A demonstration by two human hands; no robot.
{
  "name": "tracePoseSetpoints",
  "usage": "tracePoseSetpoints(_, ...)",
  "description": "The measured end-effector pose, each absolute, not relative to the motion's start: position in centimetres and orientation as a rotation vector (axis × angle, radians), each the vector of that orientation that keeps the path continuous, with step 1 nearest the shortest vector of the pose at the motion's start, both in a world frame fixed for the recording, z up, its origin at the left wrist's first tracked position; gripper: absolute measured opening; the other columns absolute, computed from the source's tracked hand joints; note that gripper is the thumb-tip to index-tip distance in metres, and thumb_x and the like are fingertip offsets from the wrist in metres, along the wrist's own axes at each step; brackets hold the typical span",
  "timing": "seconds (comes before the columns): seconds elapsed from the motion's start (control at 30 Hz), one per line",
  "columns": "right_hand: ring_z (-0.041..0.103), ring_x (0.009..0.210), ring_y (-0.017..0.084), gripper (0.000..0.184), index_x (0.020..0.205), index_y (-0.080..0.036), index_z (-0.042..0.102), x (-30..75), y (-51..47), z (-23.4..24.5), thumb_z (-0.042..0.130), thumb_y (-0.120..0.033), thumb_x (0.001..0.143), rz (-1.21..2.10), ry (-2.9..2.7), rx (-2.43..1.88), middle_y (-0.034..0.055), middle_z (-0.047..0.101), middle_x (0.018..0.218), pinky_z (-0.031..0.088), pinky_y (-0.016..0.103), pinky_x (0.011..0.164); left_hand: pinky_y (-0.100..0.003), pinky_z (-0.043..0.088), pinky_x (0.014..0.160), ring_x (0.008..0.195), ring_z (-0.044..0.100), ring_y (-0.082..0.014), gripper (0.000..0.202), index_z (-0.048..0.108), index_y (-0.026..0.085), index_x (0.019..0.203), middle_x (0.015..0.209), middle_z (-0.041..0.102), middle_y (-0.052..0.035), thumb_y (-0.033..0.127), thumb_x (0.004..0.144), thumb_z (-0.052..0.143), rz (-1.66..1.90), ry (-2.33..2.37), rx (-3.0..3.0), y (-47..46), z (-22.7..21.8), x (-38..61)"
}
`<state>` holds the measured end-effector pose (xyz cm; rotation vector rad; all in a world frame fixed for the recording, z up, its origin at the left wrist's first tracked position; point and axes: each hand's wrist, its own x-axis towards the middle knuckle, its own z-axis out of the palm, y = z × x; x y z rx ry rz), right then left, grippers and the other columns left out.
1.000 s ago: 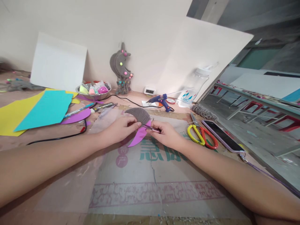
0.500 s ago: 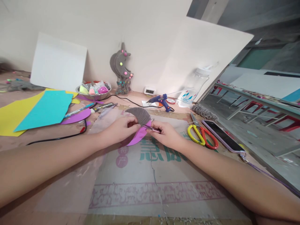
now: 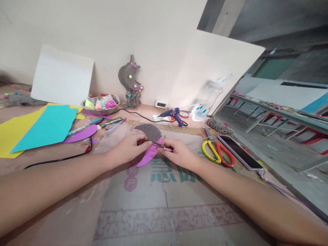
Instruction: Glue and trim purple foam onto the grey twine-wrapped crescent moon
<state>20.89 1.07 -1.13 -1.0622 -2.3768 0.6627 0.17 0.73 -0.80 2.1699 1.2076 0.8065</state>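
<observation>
Between my fingers is a crescent whose upper part is wound with grey yarn (image 3: 150,131) and whose lower part shows as purple paper (image 3: 148,156). My left hand (image 3: 134,146) pinches it at its left edge, thumb against the middle. In my right hand (image 3: 179,152) are slim dark tweezers (image 3: 164,146), their tips at the border of grey and purple, close to my left thumb. The fingers partly cover both the tool and the crescent. Underneath lies a translucent sheet over a printed board (image 3: 143,201).
Scissors (image 3: 217,153), a phone (image 3: 241,152) and grey yarn (image 3: 220,125) lie at right. Behind are a blue glue gun (image 3: 174,115), a small clock (image 3: 161,103), a bottle (image 3: 207,99) and a decorated moon (image 3: 129,78). Coloured sheets (image 3: 46,126) and a bowl (image 3: 101,110) occupy the left.
The camera view has shifted, so most things appear slightly lower and farther left. The tweezers lie a little flatter across the crescent; both hands keep their hold.
</observation>
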Motion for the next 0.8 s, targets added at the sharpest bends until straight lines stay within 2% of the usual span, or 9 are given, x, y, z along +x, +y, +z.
tracePoseSetpoints(0.1, 0.042, 0.063, 0.009, 0.016, 0.085, -0.016, 0.058, 20.84, 1.03, -1.06, 0.047, -0.028, 0.085, 0.684, -2.367, -1.046, -0.0026, 0.048, 0.069, 0.033, 0.020, 0.058, -0.028, 0.034, 0.058, 0.064, 0.047, -0.0140, 0.025, 0.049, 0.018, 0.065, 0.065, 0.048, 0.0019, 0.035, 0.082, 0.043, 0.796, 1.210, 2.147, 0.81, -0.94, 0.21)
tracePoseSetpoints(0.23, 0.037, 0.059, 0.009, 0.018, 0.075, -0.016, 0.054, 20.76, 0.99, -0.98, 0.048, -0.030, 0.085, 0.654, -2.361, -1.074, -0.0041, 0.041, 0.063, 0.030, 0.020, 0.055, -0.027, 0.034, 0.059, 0.065, 0.048, -0.0143, 0.023, 0.048, 0.018, 0.064, 0.065, 0.049, 0.0020, 0.033, 0.080, 0.045, 0.804, 1.201, 2.143, 0.83, -1.00, 0.19)
tracePoseSetpoints(0.4, 0.037, 0.060, 0.009, 0.017, 0.076, -0.016, 0.054, 20.81, 0.97, -0.98, 0.047, -0.028, 0.085, 0.641, -2.381, -1.071, -0.0034, 0.043, 0.065, 0.029, 0.021, 0.055, -0.027, 0.034, 0.058, 0.062, 0.047, -0.0140, 0.020, 0.048, 0.018, 0.065, 0.063, 0.049, 0.0024, 0.032, 0.079, 0.045, 0.807, 1.195, 2.124, 0.52, -0.61, 0.25)
tracePoseSetpoints(0.67, 0.034, 0.058, 0.009, 0.020, 0.070, -0.017, 0.047, 20.95, 1.06, -1.26, 0.047, -0.030, 0.085, 0.603, -2.379, -1.088, -0.0048, 0.035, 0.062, 0.026, 0.021, 0.054, -0.027, 0.034, 0.058, 0.060, 0.045, -0.0134, 0.029, 0.044, 0.018, 0.062, 0.061, 0.045, 0.0030, 0.038, 0.083, 0.041, 0.845, 1.203, 2.112, 0.47, -0.70, 0.24)
tracePoseSetpoints(0.8, 0.035, 0.058, 0.009, 0.021, 0.072, -0.017, 0.049, 20.90, 1.09, -1.23, 0.046, -0.033, 0.086, 0.593, -2.390, -1.088, -0.0048, 0.037, 0.062, 0.026, 0.021, 0.053, -0.027, 0.032, 0.057, 0.060, 0.044, -0.0130, 0.029, 0.042, 0.018, 0.061, 0.060, 0.044, 0.0029, 0.037, 0.083, 0.042, 0.832, 1.208, 2.137, 0.40, -0.53, 0.32)
